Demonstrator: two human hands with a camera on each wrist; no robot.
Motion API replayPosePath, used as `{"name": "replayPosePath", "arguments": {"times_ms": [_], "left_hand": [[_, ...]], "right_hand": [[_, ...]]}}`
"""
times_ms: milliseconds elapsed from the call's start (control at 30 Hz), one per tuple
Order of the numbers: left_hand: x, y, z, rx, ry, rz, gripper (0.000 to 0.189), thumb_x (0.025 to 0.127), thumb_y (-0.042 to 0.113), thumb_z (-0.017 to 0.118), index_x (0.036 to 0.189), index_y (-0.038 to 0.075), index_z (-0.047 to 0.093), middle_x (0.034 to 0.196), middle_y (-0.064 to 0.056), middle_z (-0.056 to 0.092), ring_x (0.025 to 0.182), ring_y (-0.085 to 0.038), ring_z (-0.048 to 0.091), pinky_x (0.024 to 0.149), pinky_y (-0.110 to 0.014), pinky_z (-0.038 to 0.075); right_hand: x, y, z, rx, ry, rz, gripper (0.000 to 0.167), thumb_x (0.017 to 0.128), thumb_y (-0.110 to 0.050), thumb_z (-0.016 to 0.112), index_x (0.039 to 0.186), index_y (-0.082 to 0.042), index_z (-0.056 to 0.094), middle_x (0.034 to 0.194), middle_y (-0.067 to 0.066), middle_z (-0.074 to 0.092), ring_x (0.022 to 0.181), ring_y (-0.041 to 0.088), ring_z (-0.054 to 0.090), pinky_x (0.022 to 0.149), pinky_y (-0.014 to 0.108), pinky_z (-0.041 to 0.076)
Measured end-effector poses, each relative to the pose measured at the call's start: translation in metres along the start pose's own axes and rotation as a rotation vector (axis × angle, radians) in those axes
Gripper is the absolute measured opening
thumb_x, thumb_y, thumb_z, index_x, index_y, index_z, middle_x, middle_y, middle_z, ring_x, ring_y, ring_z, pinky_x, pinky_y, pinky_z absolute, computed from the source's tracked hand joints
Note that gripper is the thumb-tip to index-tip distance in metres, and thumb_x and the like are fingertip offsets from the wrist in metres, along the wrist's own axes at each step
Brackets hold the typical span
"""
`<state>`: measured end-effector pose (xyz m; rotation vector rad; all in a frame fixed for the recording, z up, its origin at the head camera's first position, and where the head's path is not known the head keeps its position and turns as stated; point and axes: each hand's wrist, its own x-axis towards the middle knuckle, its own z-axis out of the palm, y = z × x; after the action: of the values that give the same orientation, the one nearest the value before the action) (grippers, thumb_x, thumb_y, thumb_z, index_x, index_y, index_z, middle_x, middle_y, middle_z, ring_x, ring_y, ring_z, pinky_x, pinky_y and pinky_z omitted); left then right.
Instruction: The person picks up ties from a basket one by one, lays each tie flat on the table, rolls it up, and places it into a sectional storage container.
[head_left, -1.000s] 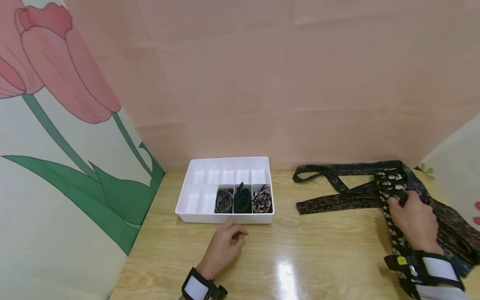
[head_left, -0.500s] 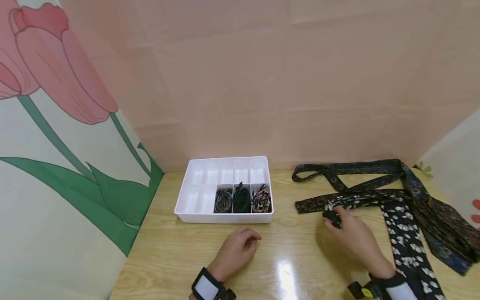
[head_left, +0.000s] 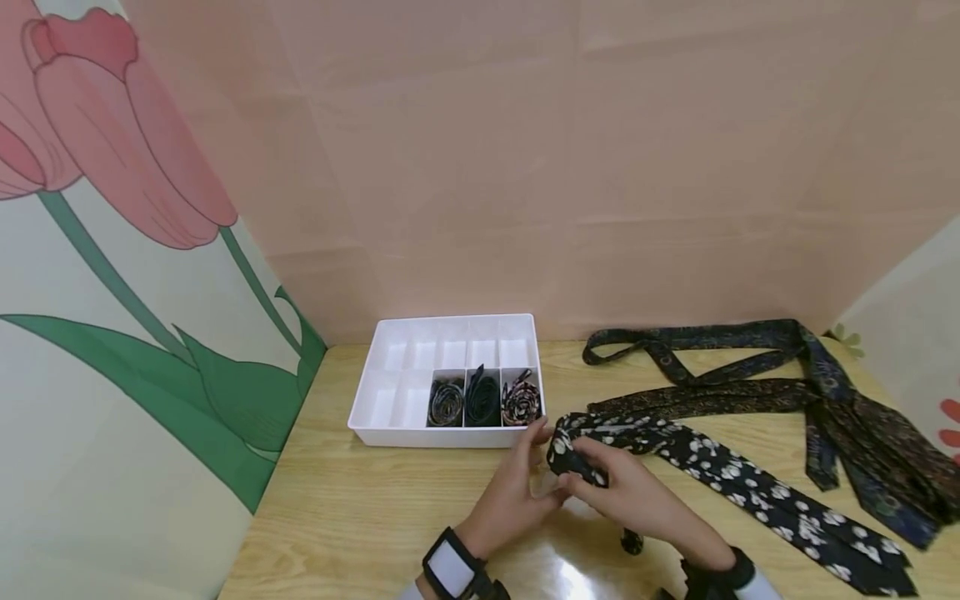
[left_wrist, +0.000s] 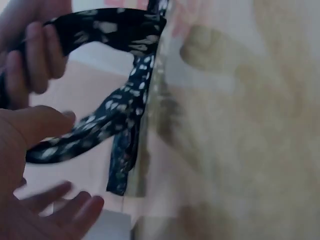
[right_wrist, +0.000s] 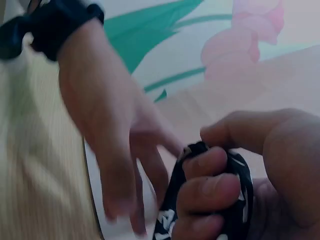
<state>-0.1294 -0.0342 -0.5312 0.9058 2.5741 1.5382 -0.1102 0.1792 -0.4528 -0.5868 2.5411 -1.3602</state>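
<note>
A black necktie with white flowers [head_left: 757, 492] stretches over the right half of the table, its far end towards the lower right. My right hand [head_left: 637, 492] grips a folded part of it just in front of the box; in the right wrist view, curled fingers [right_wrist: 210, 192] wrap the cloth. My left hand [head_left: 517, 492] is beside that fold, thumb and fingers spread apart. In the left wrist view the tie [left_wrist: 107, 30] loops out from the right hand [left_wrist: 37, 60], and the left fingers [left_wrist: 75, 210] hold nothing. Whether they touch the cloth is hard to tell.
Behind my left hand stands a white divided box [head_left: 442, 437]. Three rolled neckties, one grey-black [head_left: 447, 402], one dark green [head_left: 483, 400] and one dark patterned [head_left: 521, 402], fill front compartments. A navy tie [head_left: 720, 336] and a brown patterned tie [head_left: 712, 398] lie at the right.
My right hand has carried the flowered tie's end leftward from the pile, pulling the tie diagonal. My left hand has shifted right and opened its fingers beside it.
</note>
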Motion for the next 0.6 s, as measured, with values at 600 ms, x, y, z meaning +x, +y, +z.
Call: {"name": "replayPosePath", "arguments": {"times_ms": [600], "left_hand": [[-0.016,-0.009,-0.009,-0.026,0.181,-0.115,0.059,0.078,-0.013,0.053,0.131,0.012,0.058,0.126,-0.008,0.070,0.114,-0.015,0.065,0.102,-0.036,0.054]], "right_hand": [[-0.010,0.012,0.004,0.073,-0.283,-0.003,0.059,0.103,-0.037,0.070,0.148,-0.002,0.055,0.116,0.013,0.076,0.076,0.002,0.068,0.080,0.031,0.058]]}}
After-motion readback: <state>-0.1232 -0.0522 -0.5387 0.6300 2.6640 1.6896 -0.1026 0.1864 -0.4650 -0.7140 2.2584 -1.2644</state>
